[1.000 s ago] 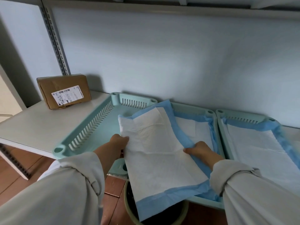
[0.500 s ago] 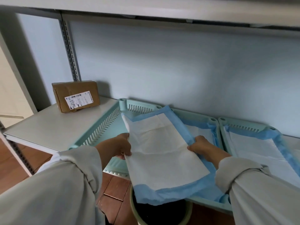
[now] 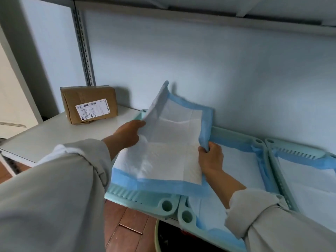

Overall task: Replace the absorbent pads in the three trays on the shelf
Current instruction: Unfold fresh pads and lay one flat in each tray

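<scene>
Since before, we had raised the limp, light white blue-bordered absorbent pad [image 3: 171, 142] above the mint plastic tray [image 3: 145, 198], left hand [image 3: 127, 133] and right hand [image 3: 211, 158] pinching opposite edges.

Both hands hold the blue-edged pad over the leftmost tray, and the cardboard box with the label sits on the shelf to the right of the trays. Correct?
Not quite. In the head view the cardboard box sits left of the trays, not right. The rest holds: left hand and right hand hold the pad over the leftmost tray.

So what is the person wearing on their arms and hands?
Both arms have loose, pale grey-beige sleeves, bunched and creased above the wrists. The left sleeve shows white fabric at its cuff. The left hand and right hand are bare: no gloves.
</scene>
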Motion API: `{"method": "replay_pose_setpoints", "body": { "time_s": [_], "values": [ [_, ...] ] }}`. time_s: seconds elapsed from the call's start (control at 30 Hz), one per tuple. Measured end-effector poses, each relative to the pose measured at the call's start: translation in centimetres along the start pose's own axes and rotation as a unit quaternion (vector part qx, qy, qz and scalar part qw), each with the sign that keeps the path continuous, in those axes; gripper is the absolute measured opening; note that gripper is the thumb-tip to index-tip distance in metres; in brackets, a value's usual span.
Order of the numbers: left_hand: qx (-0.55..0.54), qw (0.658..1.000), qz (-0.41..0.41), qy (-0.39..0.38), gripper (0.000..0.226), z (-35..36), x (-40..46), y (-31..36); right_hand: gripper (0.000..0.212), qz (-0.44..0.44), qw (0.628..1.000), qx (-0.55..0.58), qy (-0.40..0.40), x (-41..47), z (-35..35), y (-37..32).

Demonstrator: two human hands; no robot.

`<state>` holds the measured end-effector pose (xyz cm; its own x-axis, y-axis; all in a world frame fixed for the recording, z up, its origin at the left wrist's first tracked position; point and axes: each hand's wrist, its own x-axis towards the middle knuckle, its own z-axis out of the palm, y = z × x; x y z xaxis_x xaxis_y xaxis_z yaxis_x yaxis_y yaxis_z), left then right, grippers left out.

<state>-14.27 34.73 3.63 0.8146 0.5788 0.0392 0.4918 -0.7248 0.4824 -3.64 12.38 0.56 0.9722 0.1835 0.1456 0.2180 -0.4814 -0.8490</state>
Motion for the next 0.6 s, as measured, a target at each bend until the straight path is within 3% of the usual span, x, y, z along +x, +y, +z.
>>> {"method": "replay_pose_setpoints", "body": {
  "time_s": [0.17, 0.27, 0.4, 0.53, 0.6],
  "values": [
    [-0.019, 0.992, -0.072, -0.099, 0.059, 0.7, 0.9, -3.9, 0.019, 0.133, 0.973, 0.003, -0.189, -0.3, 5.2, 0.3],
    [-0.008, 0.987, -0.099, -0.123, 0.056, 2.0, 0.0, -6.3, 0.014, 0.120, 0.953, -0.073, -0.270, -1.1, 6.7, 0.0],
    [0.027, 0.987, -0.095, -0.126, 0.057, 2.2, -0.6, -7.7, 0.063, 0.128, 0.924, -0.120, -0.341, -1.7, 7.5, -1.2],
    [0.100, 0.993, -0.022, -0.055, 0.046, 1.6, -0.4, -8.5, 0.090, 0.121, 0.919, -0.140, -0.349, -2.4, 6.9, -2.3],
    [0.141, 0.987, 0.015, -0.070, 0.044, 1.6, -0.7, -8.6, 0.094, 0.114, 0.912, -0.186, -0.347, -2.9, 6.8, -2.8]
  ]
}}
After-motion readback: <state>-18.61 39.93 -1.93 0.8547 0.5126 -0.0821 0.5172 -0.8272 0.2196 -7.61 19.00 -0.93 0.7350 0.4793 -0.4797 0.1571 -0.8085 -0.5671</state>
